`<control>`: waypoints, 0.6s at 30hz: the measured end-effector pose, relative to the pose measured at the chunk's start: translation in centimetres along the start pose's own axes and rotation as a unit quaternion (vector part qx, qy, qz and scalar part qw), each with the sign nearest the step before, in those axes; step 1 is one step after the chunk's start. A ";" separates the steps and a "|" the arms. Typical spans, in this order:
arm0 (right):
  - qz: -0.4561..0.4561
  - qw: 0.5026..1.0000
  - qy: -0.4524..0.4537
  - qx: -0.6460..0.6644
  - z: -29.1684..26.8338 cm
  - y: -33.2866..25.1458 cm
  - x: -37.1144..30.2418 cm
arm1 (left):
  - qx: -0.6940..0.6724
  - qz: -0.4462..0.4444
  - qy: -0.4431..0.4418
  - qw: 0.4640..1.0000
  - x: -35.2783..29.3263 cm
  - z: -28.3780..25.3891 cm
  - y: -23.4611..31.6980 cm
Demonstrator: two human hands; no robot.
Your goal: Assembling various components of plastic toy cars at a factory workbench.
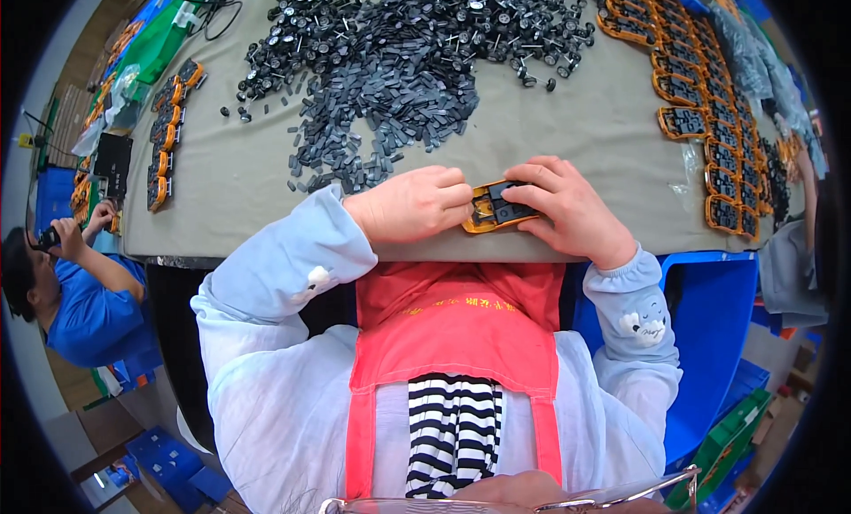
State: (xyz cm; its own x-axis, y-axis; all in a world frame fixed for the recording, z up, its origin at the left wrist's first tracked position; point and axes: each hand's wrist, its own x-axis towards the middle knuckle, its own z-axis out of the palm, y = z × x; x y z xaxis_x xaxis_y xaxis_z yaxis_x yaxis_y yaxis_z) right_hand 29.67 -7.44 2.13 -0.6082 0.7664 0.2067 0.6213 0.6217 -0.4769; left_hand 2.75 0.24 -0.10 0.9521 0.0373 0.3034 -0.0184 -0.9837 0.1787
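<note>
An orange toy car body [484, 219] with black parts inside lies upside down at the near edge of the table, between my hands. My right hand [572, 211] grips its right end, thumb and fingers bent over the black underside. With fingers curled together, my left hand [415, 204] holds the left end; whether a small part is also pinched there is hidden. Just beyond my left hand spreads a heap of small flat black plastic pieces [403, 106]. Black wheels on metal axles [505, 22] are piled behind and beside that heap.
Rows of orange car bodies [678, 88] with black undersides line the table's right side. A shorter column of them [165, 133] stands at the left. A blue bin [709, 337] is below the right table edge. At far left, a person in blue [97, 292] works nearby.
</note>
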 end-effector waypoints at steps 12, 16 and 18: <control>-0.006 1.000 -0.018 0.008 -1.4 1.0 0.4 | -0.047 0.106 -0.069 0.991 1.7 -0.8 -2.6; -0.022 0.999 -0.012 0.030 -1.3 0.2 0.7 | -0.006 0.119 -0.105 0.987 1.8 -2.5 -1.1; -0.015 1.000 -0.011 0.016 -1.6 -0.1 0.5 | 0.001 0.120 -0.107 0.987 2.3 -2.9 -0.6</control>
State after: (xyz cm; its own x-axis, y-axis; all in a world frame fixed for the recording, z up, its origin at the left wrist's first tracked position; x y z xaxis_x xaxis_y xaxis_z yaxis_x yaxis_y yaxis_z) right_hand 30.09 -6.92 3.66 -0.6375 0.7435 0.2022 0.5872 0.6387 -0.4972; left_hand 4.07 1.44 3.20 0.9630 -0.2348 0.1325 -0.2512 -0.9599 0.1243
